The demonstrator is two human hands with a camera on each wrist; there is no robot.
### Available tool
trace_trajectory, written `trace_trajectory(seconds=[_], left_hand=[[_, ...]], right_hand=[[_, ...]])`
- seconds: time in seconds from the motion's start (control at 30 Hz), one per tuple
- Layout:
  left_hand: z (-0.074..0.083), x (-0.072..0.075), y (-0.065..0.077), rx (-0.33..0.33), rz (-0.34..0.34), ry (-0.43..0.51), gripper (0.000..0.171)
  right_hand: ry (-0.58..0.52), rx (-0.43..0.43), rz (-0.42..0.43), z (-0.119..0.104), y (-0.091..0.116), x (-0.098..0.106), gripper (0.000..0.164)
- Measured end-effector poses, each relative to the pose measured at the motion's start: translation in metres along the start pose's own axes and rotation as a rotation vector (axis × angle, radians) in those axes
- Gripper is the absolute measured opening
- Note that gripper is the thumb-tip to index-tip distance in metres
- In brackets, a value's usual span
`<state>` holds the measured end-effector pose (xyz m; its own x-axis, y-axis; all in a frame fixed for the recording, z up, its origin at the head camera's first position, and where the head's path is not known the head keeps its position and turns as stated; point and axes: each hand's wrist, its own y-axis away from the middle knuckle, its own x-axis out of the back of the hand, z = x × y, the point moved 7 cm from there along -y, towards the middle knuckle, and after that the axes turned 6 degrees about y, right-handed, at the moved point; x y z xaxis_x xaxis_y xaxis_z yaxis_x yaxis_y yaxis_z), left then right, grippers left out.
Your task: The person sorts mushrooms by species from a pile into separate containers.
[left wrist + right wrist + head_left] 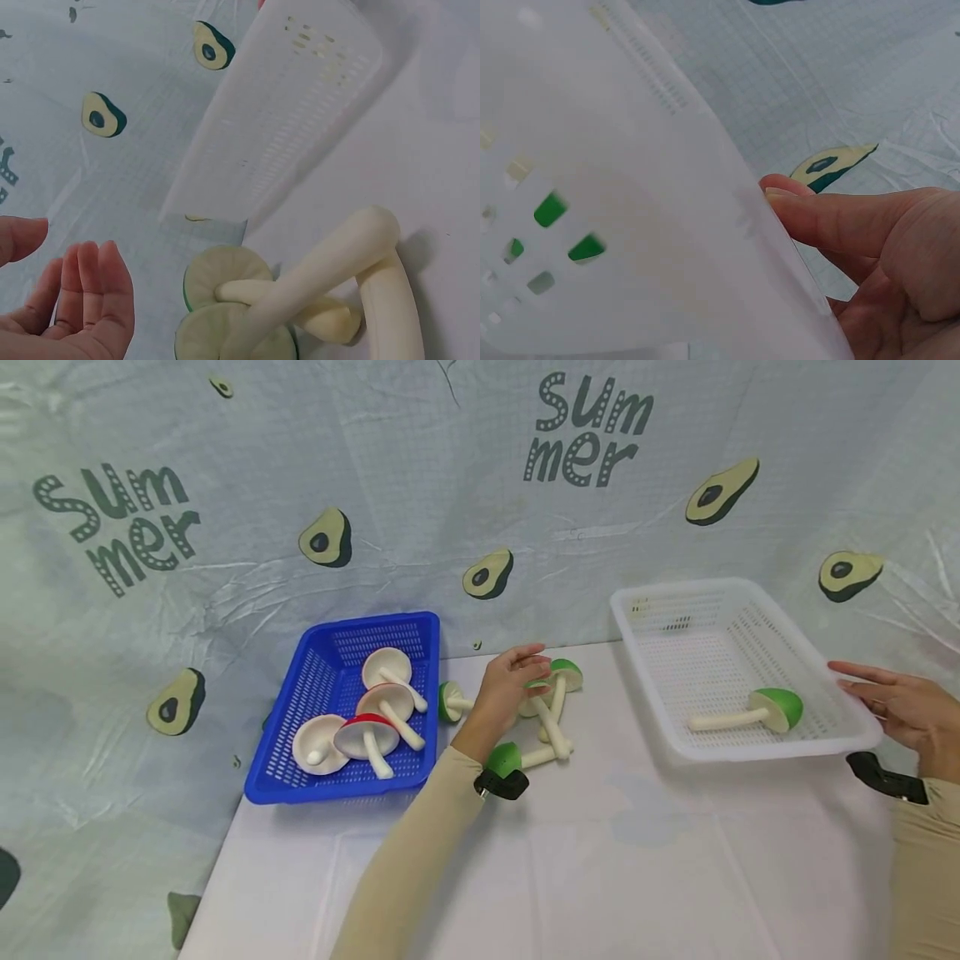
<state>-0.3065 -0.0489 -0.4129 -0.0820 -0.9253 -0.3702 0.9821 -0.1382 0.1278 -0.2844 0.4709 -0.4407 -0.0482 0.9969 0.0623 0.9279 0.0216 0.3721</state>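
Several green mushrooms point(552, 728) lie loosely heaped on the white table point(637, 868), between two baskets, some with stems crossing, their caps turned different ways. Over this heap hangs the left hand point(510, 687), its thumb apart from the fingers, which lie side by side and gently bent; the left wrist view shows a gap between them and the mushrooms, with nothing in their hold. One more green mushroom point(780, 710) lies on its side in the white basket point(652, 693), near the right wall, stem pointing left. At that basket's right edge is the right hand point(896, 702), with fingers extended and slightly parted and the thumb tip against the rim; whether the fingertips press on the outer wall, I cannot tell. Left of the heap, the blue basket point(270, 768) holds four mushrooms point(367, 735) with pale undersides showing, one with a plainly red cap. Beige sleeves point(408, 860) and black straps point(504, 782) cover both wrists. Behind the table hangs a pale cloth point(420, 460) printed with avocados and lettering.
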Motion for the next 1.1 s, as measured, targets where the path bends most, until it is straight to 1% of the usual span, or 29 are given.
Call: trace_trajectory(seconds=[0.17, 0.3, 0.47, 0.6, 0.83, 1.0, 1.1], left_hand=[[-0.004, 0.016, 0.008, -0.016, 0.048, -0.019, 0.032], [-0.008, 0.030, 0.015, -0.020, 0.090, -0.017, 0.032], [-0.016, 0.048, 0.025, 0.012, 0.170, -0.027, 0.032], [-0.025, 0.062, 0.033, 0.031, 0.226, -0.047, 0.036], [-0.040, 0.082, 0.044, 0.025, 0.305, -0.120, 0.036], [-0.046, 0.091, 0.048, 0.037, 0.379, -0.192, 0.039], [-0.048, 0.094, 0.049, 0.055, 0.411, -0.229, 0.043]], right_hand=[[-0.002, 0.006, -0.003, -0.001, 0.002, -0.003, 0.026], [0.002, 0.006, 0.004, 0.000, 0.002, -0.002, 0.024], [-0.003, 0.007, 0.034, 0.002, 0.000, 0.001, 0.018], [-0.004, 0.008, 0.053, 0.003, -0.003, 0.004, 0.018], [-0.020, 0.011, 0.042, 0.004, -0.004, 0.005, 0.020], [-0.013, 0.002, 0.030, 0.004, -0.002, 0.004, 0.019], [-0.026, -0.004, 0.023, 0.004, 0.000, 0.002, 0.019]])
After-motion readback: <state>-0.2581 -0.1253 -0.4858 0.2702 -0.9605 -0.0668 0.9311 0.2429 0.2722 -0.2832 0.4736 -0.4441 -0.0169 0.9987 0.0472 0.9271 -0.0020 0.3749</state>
